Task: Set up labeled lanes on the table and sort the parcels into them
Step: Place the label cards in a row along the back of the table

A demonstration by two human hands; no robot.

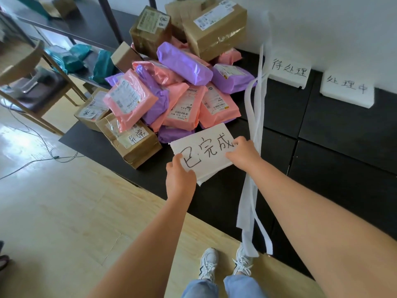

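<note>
**Lane label point(206, 151) held low over the surface point(343, 136), parcels point(171, 89) unsorted**

The lane label, a white sheet with three handwritten characters, hangs just in front of the parcel heap, close above the black surface. The left hand point(180, 179) pinches its near left corner with the thumb on top. The right hand point(245, 154) grips the right edge, fingers curled over it. Holding two opposite sides keeps the thin sheet flat and its writing facing the person, which I judge suits carrying it to its spot.

Two more handwritten labels, the nearer back label point(289, 70) and the farther back label point(347, 89), sit side by side at the foot of the white wall point(322, 29). The held one probably belongs in line with them, heading a third lane.

Long white strips point(255, 117) run from the wall toward the near edge just right of the heap. They are bunched rather than spread, and they look meant as lane dividers. The parcels are pink and purple bags and brown boxes in one pile at the left end, with none in a lane.

The surface is made of dark panels with visible seams. To its left a metal shelf point(64, 29) carries teal bags, and the floor point(64, 211) is pale wood.
</note>
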